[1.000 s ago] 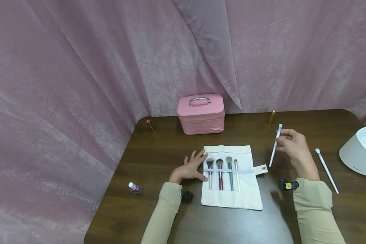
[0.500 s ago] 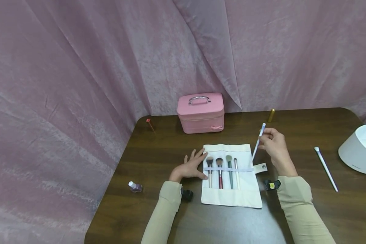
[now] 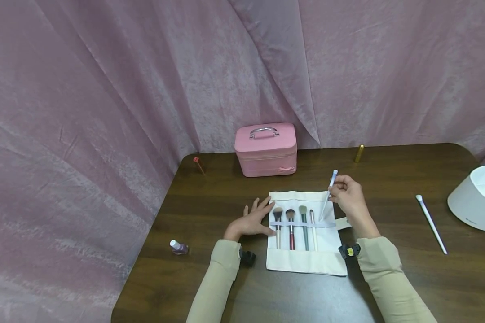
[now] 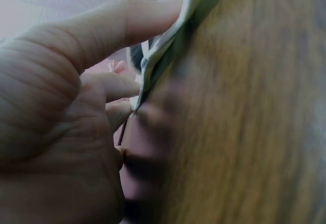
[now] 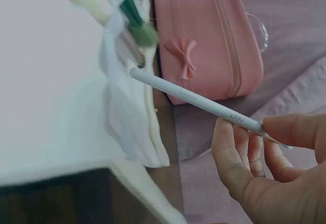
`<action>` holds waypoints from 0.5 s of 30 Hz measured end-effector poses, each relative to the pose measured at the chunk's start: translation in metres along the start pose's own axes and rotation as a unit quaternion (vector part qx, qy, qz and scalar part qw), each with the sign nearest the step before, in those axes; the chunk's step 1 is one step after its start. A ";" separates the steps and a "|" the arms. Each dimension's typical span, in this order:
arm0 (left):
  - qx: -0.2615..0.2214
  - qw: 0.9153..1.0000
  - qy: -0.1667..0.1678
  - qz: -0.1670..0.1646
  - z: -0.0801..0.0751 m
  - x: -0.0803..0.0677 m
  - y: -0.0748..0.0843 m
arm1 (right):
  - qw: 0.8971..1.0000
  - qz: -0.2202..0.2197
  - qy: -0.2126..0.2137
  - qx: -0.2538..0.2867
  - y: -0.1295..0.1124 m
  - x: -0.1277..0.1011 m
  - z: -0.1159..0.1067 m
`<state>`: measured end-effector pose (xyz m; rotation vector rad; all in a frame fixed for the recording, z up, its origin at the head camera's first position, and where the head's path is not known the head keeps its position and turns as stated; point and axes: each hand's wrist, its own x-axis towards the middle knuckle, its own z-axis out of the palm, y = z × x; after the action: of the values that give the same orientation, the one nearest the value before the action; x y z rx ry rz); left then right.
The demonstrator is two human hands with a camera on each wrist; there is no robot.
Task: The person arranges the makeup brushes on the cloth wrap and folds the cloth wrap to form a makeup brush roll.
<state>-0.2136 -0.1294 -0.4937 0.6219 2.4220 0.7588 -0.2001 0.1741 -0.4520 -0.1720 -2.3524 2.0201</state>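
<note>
A cream cloth brush roll [image 3: 307, 260] lies unrolled on the dark wooden table, with several makeup brushes [image 3: 291, 226] tucked under its elastic band. My left hand [image 3: 252, 220] rests flat on the table, its straight fingers touching the roll's left edge [image 4: 163, 43]. My right hand [image 3: 347, 197] pinches a thin pale-blue brush [image 3: 328, 194] by its upper part; the handle's lower end points down at the band, right of the tucked brushes. In the right wrist view the blue brush [image 5: 193, 99] is held between fingers and thumb, its tip beside the band.
A pink vanity case [image 3: 266, 149] stands at the back. A nail polish bottle [image 3: 178, 247] sits front left, a red stick [image 3: 199, 165] back left, a gold tube [image 3: 359, 153] back right. Another white brush [image 3: 430, 223] and a white round organizer [image 3: 478, 197] lie right.
My right hand has carried the blue brush leftward from the open table to above the roll's right side. The left hand has stayed still.
</note>
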 end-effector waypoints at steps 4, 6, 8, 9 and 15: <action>0.000 1.000 -0.002 0.000 0.001 0.001 -0.002 | 1.000 0.001 -0.019 -0.012 0.004 0.001 0.006; 0.003 1.000 -0.003 -0.001 0.001 0.002 -0.003 | 1.000 0.004 -0.026 -0.015 0.006 0.002 0.008; 0.005 1.000 -0.004 -0.003 0.001 0.002 -0.003 | 0.999 0.008 -0.033 -0.018 0.007 0.003 0.010; 0.005 1.000 -0.004 -0.004 0.001 0.002 -0.003 | 0.999 0.011 -0.037 -0.019 0.008 0.004 0.010; 0.004 1.000 -0.001 -0.004 -0.001 0.001 0.000 | 0.998 0.020 -0.050 -0.028 0.008 0.006 0.011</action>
<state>-0.2149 -0.1292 -0.4935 0.6171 2.4251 0.7443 -0.2067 0.1645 -0.4617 -0.1217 -2.4873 2.0267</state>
